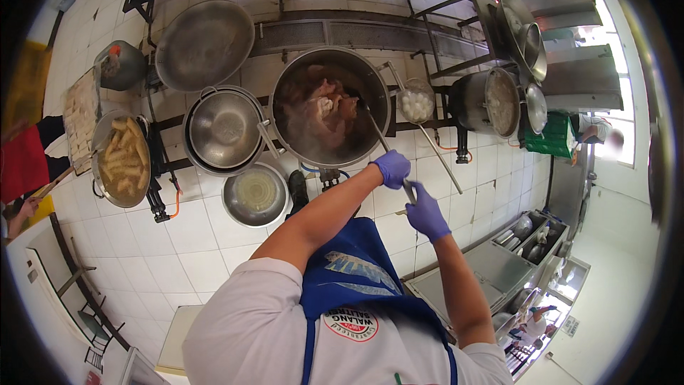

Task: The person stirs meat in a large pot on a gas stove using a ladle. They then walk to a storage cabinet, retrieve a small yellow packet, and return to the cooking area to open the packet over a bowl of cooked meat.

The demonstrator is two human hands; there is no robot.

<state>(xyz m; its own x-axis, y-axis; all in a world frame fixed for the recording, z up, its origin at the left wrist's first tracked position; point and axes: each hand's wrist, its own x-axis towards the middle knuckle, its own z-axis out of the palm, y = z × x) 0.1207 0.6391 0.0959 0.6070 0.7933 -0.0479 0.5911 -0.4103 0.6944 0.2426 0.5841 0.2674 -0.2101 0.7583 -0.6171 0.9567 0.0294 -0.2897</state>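
My left hand, in a purple glove, is closed around the upper part of a long metal-handled stirring tool. Lower on the same shaft, toward my body, my right hand grips its end, also gloved in purple. The tool slants over the rim of a large metal pot, and its dark head is partly hidden inside. Large chunks of pinkish-brown meat sit in brown liquid there, with steam rising. Beside the pot's right side, a long-handled strainer holds several round white pieces.
Nested metal bowls and a wide pan stand left of the pot. Below them is a bowl of yellowish liquid. A pan of long yellowish food lies farther left, near another person's hand. Another pot stands at right.
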